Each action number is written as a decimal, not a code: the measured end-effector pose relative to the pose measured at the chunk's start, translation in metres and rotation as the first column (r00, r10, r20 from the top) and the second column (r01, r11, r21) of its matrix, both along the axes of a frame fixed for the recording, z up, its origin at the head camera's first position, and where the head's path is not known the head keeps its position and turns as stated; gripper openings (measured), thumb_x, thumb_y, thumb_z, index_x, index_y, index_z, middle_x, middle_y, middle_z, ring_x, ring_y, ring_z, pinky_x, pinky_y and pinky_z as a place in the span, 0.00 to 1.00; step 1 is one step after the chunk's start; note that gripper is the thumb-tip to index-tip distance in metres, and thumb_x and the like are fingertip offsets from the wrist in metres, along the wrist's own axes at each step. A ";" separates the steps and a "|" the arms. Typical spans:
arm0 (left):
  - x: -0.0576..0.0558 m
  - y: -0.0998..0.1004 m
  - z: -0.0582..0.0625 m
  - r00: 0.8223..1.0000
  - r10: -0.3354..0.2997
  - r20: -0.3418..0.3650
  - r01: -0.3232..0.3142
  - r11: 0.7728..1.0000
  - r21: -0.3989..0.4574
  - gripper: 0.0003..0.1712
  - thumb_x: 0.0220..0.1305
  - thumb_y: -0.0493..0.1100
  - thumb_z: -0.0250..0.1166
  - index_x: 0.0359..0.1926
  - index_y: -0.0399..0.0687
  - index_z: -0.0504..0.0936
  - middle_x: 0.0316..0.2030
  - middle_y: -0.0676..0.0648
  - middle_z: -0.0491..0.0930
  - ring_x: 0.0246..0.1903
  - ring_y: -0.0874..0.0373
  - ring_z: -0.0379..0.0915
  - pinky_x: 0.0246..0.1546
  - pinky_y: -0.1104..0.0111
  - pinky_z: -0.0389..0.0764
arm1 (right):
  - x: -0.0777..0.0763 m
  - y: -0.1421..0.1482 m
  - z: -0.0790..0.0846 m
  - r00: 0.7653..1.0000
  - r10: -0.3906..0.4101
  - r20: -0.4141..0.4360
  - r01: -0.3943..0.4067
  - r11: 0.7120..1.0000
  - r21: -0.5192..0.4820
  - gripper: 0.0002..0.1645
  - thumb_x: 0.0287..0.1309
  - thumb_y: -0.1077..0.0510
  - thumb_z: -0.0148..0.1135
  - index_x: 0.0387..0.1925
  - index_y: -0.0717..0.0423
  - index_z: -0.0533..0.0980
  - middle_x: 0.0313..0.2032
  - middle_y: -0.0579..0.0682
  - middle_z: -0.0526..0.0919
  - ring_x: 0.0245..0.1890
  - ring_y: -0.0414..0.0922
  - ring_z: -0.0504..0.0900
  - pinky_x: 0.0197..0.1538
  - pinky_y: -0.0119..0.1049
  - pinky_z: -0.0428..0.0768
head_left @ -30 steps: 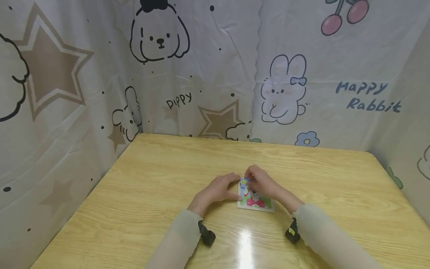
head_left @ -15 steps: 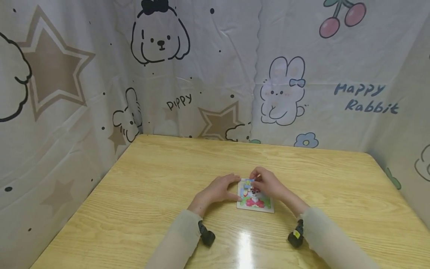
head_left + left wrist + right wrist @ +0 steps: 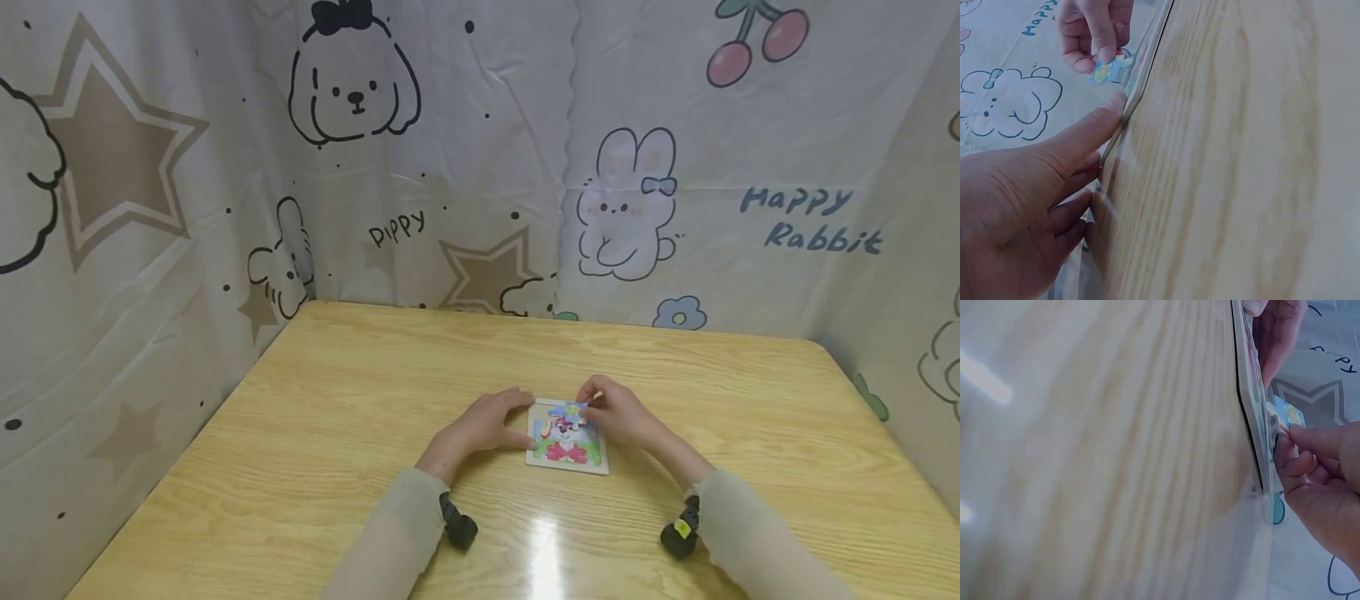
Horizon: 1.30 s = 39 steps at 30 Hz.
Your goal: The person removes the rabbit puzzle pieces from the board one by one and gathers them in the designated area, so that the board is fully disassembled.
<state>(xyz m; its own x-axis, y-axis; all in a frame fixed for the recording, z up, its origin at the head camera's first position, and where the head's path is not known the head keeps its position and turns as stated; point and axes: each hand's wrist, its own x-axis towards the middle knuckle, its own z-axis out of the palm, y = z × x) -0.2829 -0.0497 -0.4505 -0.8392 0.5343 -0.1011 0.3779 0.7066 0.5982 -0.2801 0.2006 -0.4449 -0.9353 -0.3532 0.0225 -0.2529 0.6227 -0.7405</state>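
A small square picture puzzle [image 3: 566,468] with a pale frame lies on the table, showing a pink-and-white cartoon animal on green and blue. My left hand [image 3: 483,423] holds its left side, thumb on the lower part of that edge and fingers at the far left corner. Between thumb and fingers, my right hand [image 3: 618,414] pinches a blue puzzle piece [image 3: 1104,74] with a yellow flower, tilted over the puzzle's upper right part. In the right wrist view the piece [image 3: 1292,414] stands up close above the board. A bare patch of the tray shows at its upper left.
The wood-grain table [image 3: 360,375] stretches around the puzzle on all sides. A light curtain [image 3: 480,150] with cartoon prints hangs behind and along both sides. Each wrist wears a black camera [image 3: 459,525].
My right hand has moved right with the flower piece, from the puzzle's upper left corner toward its upper right, uncovering the animal's face. The left hand stays at the left edge.
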 end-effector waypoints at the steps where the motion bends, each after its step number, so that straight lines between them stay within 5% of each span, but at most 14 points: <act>1: 0.000 0.000 0.000 1.000 0.001 0.001 -0.001 1.000 0.001 0.43 0.56 0.55 0.72 0.70 0.52 0.68 0.73 0.49 0.63 0.75 0.52 0.53 0.77 0.56 0.57 | 0.001 0.002 0.000 1.000 -0.002 -0.003 0.002 1.000 0.000 0.04 0.65 0.68 0.56 0.40 0.62 0.72 0.46 0.61 0.80 0.47 0.52 0.82 0.47 0.40 0.85; 10: 0.000 0.000 0.001 1.000 0.001 -0.008 -0.001 1.000 0.000 0.43 0.56 0.55 0.72 0.70 0.52 0.67 0.73 0.50 0.63 0.75 0.52 0.53 0.77 0.57 0.56 | 0.007 0.024 0.002 0.999 0.017 -0.047 -0.018 1.000 -0.007 0.04 0.64 0.68 0.56 0.39 0.60 0.71 0.44 0.60 0.80 0.44 0.49 0.83 0.43 0.35 0.85; 39: 0.001 -0.002 0.001 1.000 -0.016 -0.006 0.016 1.000 0.008 0.42 0.57 0.55 0.72 0.69 0.50 0.69 0.73 0.47 0.63 0.75 0.50 0.52 0.77 0.56 0.56 | 0.020 0.065 0.003 0.999 -0.041 -0.004 0.042 0.999 0.031 0.04 0.64 0.69 0.56 0.40 0.63 0.71 0.45 0.60 0.78 0.45 0.50 0.82 0.40 0.29 0.82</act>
<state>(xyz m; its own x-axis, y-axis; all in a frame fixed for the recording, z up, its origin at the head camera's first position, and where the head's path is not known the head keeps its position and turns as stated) -0.2818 -0.0516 -0.4491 -0.8313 0.5483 -0.0914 0.3928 0.6957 0.6014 -0.2598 0.2657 -0.4416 -0.9491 -0.3147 0.0153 -0.2289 0.6554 -0.7198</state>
